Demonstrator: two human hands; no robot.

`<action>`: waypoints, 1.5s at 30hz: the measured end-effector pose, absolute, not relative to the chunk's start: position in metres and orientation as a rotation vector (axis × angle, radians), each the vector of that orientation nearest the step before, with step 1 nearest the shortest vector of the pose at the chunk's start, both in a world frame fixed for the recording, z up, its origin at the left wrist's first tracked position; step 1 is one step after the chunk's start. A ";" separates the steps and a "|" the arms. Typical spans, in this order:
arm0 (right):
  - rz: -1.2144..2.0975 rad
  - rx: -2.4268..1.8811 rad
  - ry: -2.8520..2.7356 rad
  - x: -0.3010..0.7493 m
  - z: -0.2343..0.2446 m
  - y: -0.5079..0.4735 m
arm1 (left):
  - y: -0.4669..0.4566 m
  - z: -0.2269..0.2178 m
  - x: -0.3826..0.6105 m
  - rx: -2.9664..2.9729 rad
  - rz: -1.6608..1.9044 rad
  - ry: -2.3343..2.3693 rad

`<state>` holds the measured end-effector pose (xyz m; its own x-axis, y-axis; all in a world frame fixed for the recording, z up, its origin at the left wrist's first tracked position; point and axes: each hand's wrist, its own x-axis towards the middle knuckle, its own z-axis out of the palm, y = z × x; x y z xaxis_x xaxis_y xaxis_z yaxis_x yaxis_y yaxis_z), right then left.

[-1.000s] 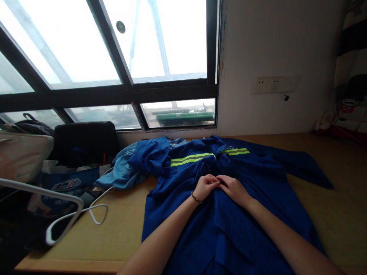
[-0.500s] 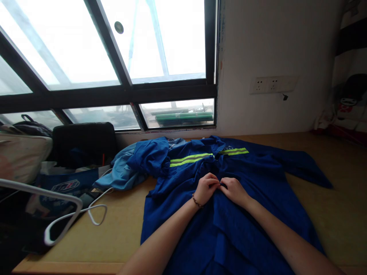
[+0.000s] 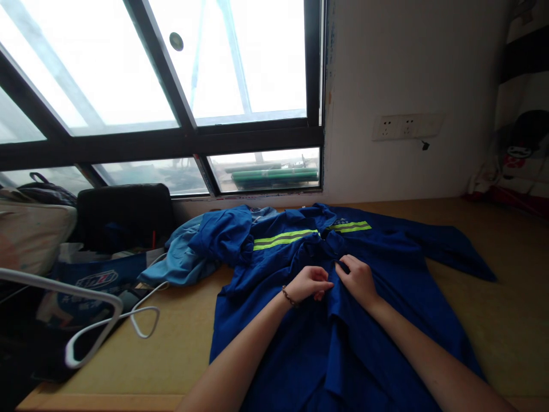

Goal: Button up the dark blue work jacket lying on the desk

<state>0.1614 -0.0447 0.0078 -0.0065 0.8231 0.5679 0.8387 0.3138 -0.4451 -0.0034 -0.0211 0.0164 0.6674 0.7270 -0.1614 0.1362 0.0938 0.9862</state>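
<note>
A dark blue work jacket (image 3: 274, 320) with yellow-green reflective stripes lies spread, front up. My right hand (image 3: 357, 280) pinches the edge of its front opening, just below the chest stripe, and lifts the cloth into a fold. Close beside it on the left is my left hand (image 3: 307, 284), wearing a bracelet. Its thumb and fingers are partly curled but apart, with the tips near or against the raised front edge; no cloth shows between them. Small fastenings along the edge are too dark to make out.
The jacket lies on a wooden table (image 3: 184, 343). A light blue garment (image 3: 184, 252) is bunched by its left sleeve. Further left are a white metal tube frame (image 3: 94, 294), a white cable (image 3: 148, 332), a blue printed bag (image 3: 98, 280) and a black case (image 3: 124, 212). A window and wall sockets (image 3: 405, 127) stand behind.
My hands, together at the front edge before, have parted. The left let go of the cloth and its fingers opened; the right moved slightly right and up, shifting the front edge rightward.
</note>
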 end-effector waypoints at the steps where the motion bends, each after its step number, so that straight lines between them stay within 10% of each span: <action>1: -0.019 -1.483 -1.779 0.162 0.008 -0.044 | -0.023 0.019 -0.004 1.429 0.430 0.751; 45: 0.278 -1.025 -2.160 0.148 0.031 -0.065 | -0.016 0.006 -0.007 0.901 0.586 0.775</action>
<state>0.1485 -0.0649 0.0306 -0.4262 0.7429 0.5162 0.5882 0.6611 -0.4658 -0.0075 -0.0162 0.0060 0.5930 0.7298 -0.3402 -0.1277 0.5024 0.8552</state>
